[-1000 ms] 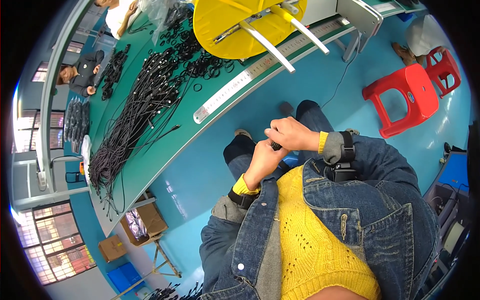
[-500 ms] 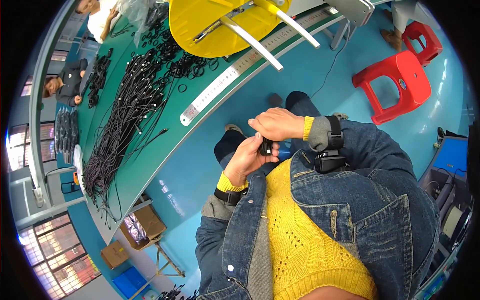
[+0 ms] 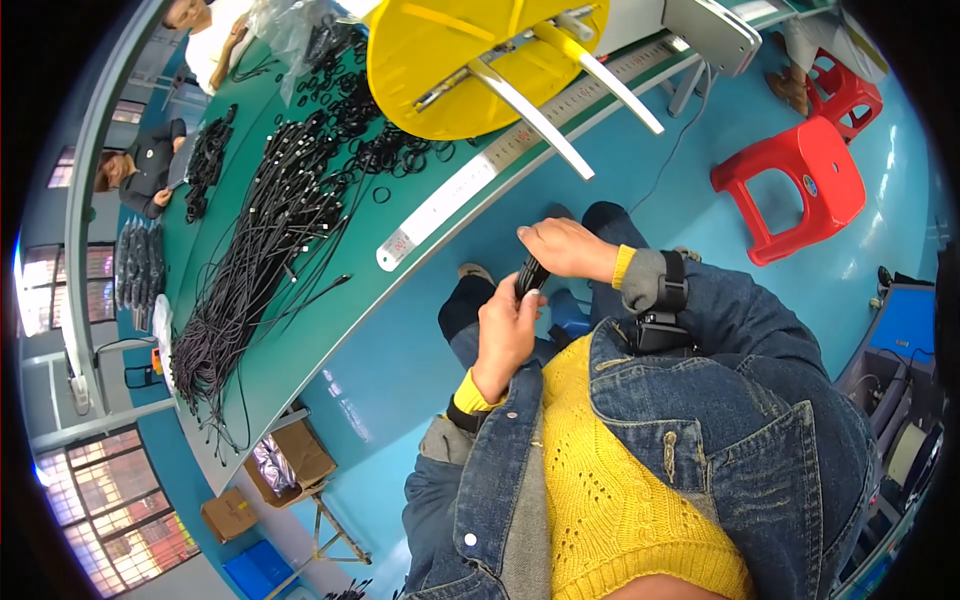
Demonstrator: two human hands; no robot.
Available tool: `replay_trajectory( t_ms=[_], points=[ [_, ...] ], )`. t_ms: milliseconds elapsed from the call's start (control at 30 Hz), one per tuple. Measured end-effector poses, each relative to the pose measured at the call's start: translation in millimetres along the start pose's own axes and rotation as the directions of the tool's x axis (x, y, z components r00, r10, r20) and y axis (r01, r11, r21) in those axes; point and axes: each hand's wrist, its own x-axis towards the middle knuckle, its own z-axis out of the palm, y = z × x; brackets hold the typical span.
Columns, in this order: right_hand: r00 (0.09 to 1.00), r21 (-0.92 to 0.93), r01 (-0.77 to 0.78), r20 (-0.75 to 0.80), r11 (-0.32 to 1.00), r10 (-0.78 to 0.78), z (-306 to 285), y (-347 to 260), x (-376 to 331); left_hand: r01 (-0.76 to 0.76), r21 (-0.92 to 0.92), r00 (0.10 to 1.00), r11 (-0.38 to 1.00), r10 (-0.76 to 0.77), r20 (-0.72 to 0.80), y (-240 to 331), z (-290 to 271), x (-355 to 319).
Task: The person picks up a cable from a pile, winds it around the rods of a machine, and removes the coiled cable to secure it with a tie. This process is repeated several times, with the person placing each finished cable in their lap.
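Both hands grip a coiled black cable (image 3: 530, 277) in front of my lap, off the table edge. My left hand (image 3: 507, 330) is closed round its lower end, with the thumb along it. My right hand (image 3: 570, 248) is closed over the upper end, its fingers bent and partly hiding the coil. On the green table (image 3: 350, 310) to the left lies a large bunch of loose black cables (image 3: 250, 250) with light-coloured plugs. Small black rings (image 3: 380, 155) are heaped beyond them.
A long steel ruler (image 3: 440, 217) runs along the table edge. A yellow round-topped stool with metal legs (image 3: 440, 60) lies upturned there. Red plastic stools (image 3: 800, 185) stand at right, cartons (image 3: 228, 515) at lower left. Two people (image 3: 150, 160) sit across the table.
My hands have moved apart, the left one lower, so more of the coiled cable shows between them. The view has shifted slightly.
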Motion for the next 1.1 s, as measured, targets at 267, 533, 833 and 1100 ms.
replay_trajectory(
  t_ms=[267, 533, 833, 1100],
  points=[
    [0.968, 0.059, -0.239, 0.099, 0.969, 0.232, -11.1, -39.0, 8.2, -0.032, 0.159, 0.999, 0.987, 0.026, 0.041, -25.0, -3.8, 0.0],
    [0.965, 0.069, -0.151, 0.225, 0.986, 0.132, 4.8, -51.0, 16.9, 0.180, -0.184, 0.969, 0.966, -0.141, 0.204, -32.2, -8.2, -9.9],
    [0.925, 0.079, -0.074, 0.379, 0.994, 0.039, 18.4, -75.7, 30.2, 0.269, -0.211, 0.959, 0.940, -0.240, 0.150, -38.1, -22.2, -8.0],
    [0.791, 0.319, -0.471, 0.566, 0.823, 0.233, -18.3, -61.0, 44.2, 0.567, -0.046, 0.800, 0.822, -0.537, 0.266, 22.3, -128.2, -18.8]
  ],
)
